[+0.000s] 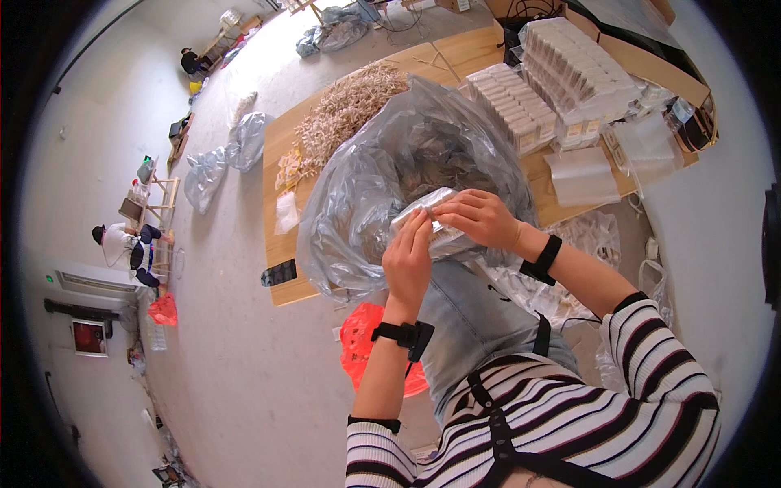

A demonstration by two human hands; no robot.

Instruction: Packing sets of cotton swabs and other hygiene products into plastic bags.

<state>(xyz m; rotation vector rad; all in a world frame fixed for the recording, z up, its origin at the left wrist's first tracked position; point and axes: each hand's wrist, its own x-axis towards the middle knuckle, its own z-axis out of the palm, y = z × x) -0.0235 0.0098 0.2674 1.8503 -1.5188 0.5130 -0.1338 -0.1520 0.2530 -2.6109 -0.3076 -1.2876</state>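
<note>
Both of my hands grip a small clear plastic packet above the mouth of a large grey translucent plastic bag. My left hand closes on the packet's near left side, its fingertips pressed along the edge. From the right, my right hand pinches the packet's upper edge. The two sets of fingertips almost meet. What lies inside the packet is hard to make out. Brownish contents show dimly within the large bag, which rests on the wooden table against my legs.
A heap of small beige pieces lies on the table's far left. Stacks of packed clear packets stand right of the bag, near clear plastic sleeves. A dark phone sits at the left corner. A red bag is below; a person works at left.
</note>
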